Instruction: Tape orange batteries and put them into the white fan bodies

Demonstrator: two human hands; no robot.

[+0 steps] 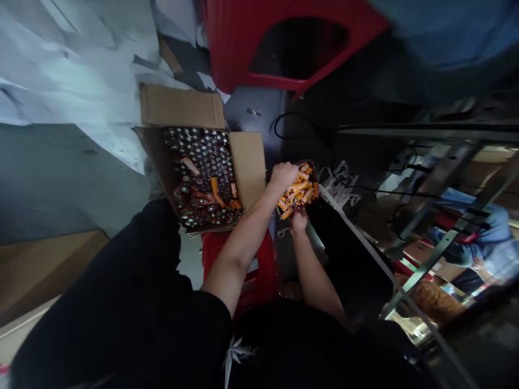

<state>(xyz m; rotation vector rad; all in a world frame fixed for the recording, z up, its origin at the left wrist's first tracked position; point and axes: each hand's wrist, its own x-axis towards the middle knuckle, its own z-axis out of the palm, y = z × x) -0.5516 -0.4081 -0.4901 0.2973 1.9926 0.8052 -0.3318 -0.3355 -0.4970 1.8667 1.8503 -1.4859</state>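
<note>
Small orange cylinders [300, 190], which look like wrapped battery cells, lie heaped in a small dark-rimmed box [311, 164] in front of me. My left hand [284, 175] is closed over the box's left edge, its fingertips partly hidden. At the near edge, my right hand [299, 220] grips the box from below, with some fingers out of sight. To the left stands an open cardboard box [248, 167], packed with many dark cylinders [203, 146] showing shiny round ends. Several loose orange cylinders [214, 186] lie on top of those.
A red plastic stool [227, 59] stands beyond the boxes, and another red surface [259, 281] is below my left arm. A metal frame [430, 259] with cables runs along the right. White strapping [343, 183] lies right of the small box. A person [486, 243] sits far right.
</note>
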